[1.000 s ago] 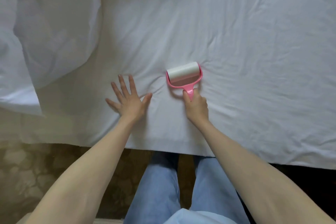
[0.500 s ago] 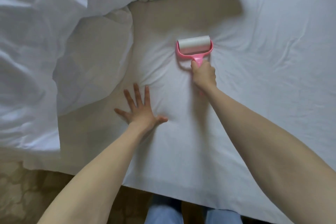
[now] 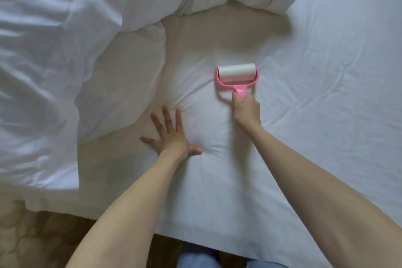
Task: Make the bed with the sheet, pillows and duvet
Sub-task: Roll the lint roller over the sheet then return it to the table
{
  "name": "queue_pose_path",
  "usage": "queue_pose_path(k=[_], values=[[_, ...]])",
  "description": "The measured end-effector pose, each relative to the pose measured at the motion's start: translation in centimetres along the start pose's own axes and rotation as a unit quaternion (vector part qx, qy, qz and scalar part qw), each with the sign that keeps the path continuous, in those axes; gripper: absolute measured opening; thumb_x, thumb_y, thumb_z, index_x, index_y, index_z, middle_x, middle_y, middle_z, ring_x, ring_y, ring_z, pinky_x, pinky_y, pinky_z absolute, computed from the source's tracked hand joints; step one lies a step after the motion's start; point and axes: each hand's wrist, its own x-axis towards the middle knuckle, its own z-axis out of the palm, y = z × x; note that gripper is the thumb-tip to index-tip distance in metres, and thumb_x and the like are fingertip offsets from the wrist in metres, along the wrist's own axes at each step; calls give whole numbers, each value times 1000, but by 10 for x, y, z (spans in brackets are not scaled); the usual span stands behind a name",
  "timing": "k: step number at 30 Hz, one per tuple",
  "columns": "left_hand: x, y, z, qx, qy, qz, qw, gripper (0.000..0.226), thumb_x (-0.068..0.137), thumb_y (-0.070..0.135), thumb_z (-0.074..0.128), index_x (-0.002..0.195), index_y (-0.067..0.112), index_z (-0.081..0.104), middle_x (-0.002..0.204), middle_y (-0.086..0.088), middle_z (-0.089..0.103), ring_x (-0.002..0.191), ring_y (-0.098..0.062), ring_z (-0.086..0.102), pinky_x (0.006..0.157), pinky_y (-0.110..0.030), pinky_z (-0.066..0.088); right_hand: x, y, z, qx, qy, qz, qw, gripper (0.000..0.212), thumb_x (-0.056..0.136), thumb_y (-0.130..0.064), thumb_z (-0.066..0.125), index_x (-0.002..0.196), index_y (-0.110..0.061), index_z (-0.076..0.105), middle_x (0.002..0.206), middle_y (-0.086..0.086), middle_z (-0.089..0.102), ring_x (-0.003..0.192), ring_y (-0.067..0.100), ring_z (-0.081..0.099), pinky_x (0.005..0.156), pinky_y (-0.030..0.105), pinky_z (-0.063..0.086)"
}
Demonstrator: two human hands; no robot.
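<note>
A white sheet (image 3: 326,93) covers the bed and shows light wrinkles. My left hand (image 3: 171,137) presses flat on it with fingers spread, and creases fan out from the palm. My right hand (image 3: 247,111) grips the pink handle of a lint roller (image 3: 237,75), whose white roll lies on the sheet ahead of my knuckles. A bunched white duvet (image 3: 54,61) is heaped over the left side and along the far edge of the bed.
The near edge of the bed (image 3: 206,235) runs across the bottom, with my jeans (image 3: 195,259) just below it. Patterned carpet (image 3: 32,235) shows at the lower left. The sheet stretches flat to the right.
My right hand pushed the roller away from me across the sheet, then drew it back a little. My view leaned further over the bed, bringing the heaped duvet into sight.
</note>
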Motion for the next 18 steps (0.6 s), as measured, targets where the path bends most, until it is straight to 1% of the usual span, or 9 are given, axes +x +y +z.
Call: queue_pose_path(k=[2, 6, 9, 10, 12, 14, 16, 18], values=[[-3, -1, 2, -8, 15, 5, 1000, 142, 56, 77, 68, 130, 31, -44, 138, -1, -56, 132, -39, -43, 94, -83, 4, -29, 26, 0, 6, -2, 1, 1000, 43, 97, -45, 39, 102, -4, 51, 103, 20, 59, 97, 38, 54, 70, 36, 34], [-10, 0, 7, -13, 58, 20, 998, 141, 57, 74, 70, 141, 30, -35, 146, -2, -47, 137, -38, -34, 99, -79, 4, -88, 78, 2, 27, -11, 28, 999, 40, 97, -45, 41, 97, -6, 48, 94, 18, 59, 92, 37, 54, 70, 38, 39], [-15, -3, 13, -38, 70, 34, 996, 136, 61, 71, 71, 145, 31, -28, 151, 0, -40, 140, -33, -31, 103, -73, -2, -131, 112, 6, 24, -21, 62, 998, 40, 97, -47, 41, 98, -7, 48, 92, 17, 59, 89, 37, 54, 73, 41, 43], [-15, -5, 15, -56, 75, 43, 995, 132, 64, 68, 70, 146, 32, -26, 152, 2, -38, 141, -30, -30, 105, -71, -4, -142, 121, 8, 22, -25, 72, 997, 41, 97, -47, 41, 98, -7, 48, 90, 15, 58, 87, 36, 54, 71, 40, 43], [-17, -9, 19, -83, 91, 55, 991, 118, 73, 61, 67, 149, 32, -19, 155, 3, -31, 143, -27, -26, 109, -65, -5, -161, 135, 7, 26, -28, 75, 997, 40, 97, -47, 41, 95, -7, 48, 84, 12, 56, 80, 33, 51, 66, 37, 39], [-22, -9, 22, -95, 105, 62, 988, 98, 85, 48, 61, 153, 28, -7, 159, 1, -21, 146, -25, -18, 113, -60, 0, -174, 146, 5, 40, -19, 58, 997, 39, 97, -45, 42, 87, -8, 47, 77, 9, 55, 74, 30, 51, 60, 35, 36], [-31, -6, 26, -118, 145, 67, 980, 76, 91, 31, 53, 153, 19, 11, 162, -3, -2, 148, -23, -5, 115, -54, 6, -182, 154, -3, 64, -6, 45, 997, 36, 96, -43, 44, 78, -11, 44, 70, 5, 53, 67, 26, 50, 57, 34, 34], [-44, 2, 33, -162, 200, 84, 963, 61, 93, 20, 49, 149, 12, 27, 160, -6, 17, 148, -20, 9, 115, -46, 11, -187, 160, -13, 92, 19, 43, 995, 36, 96, -40, 45, 74, -12, 42, 65, 2, 49, 61, 21, 46, 55, 34, 34]])
